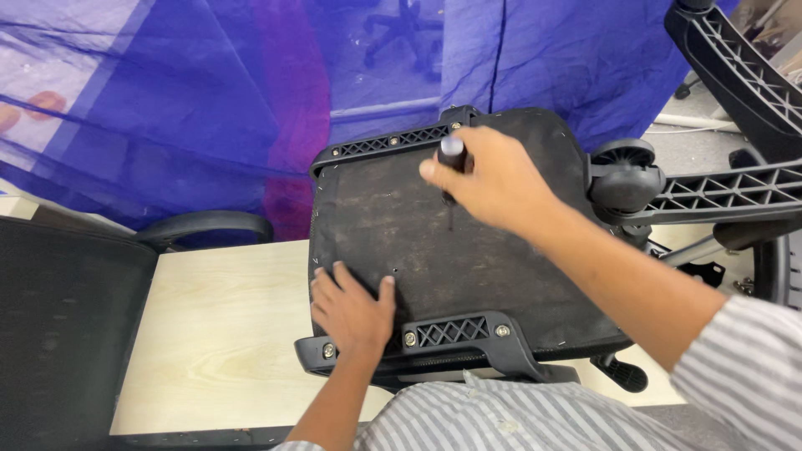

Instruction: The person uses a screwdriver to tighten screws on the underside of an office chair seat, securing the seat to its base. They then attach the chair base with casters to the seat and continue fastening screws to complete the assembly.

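- Work is shown on an upturned black fabric-covered chair seat pan [451,250], which is laid across the right end of the pale wood-grain surface [217,334], its near edge overhanging toward the person.
- The right hand [501,184] is closed around the dark round handle of a slim screwdriver [451,171]; the shaft is pointed down at the middle of the seat underside.
- The left hand [351,309] is spread flat, palm down, on the near left corner of the seat, and nothing is pinched in it.
- A black plastic lattice bracket [455,331] is seen already screwed along the near edge, and a matching black lattice bracket [393,144] along the far edge.
- A small bare hole is visible beside the left thumb, so the centre fittings are judged not yet mounted.
- A black plastic star base with a caster wheel [625,175] is lying to the right, apart from the seat.
- A black mesh chair back with a curved armrest [67,317] is resting at the left edge.
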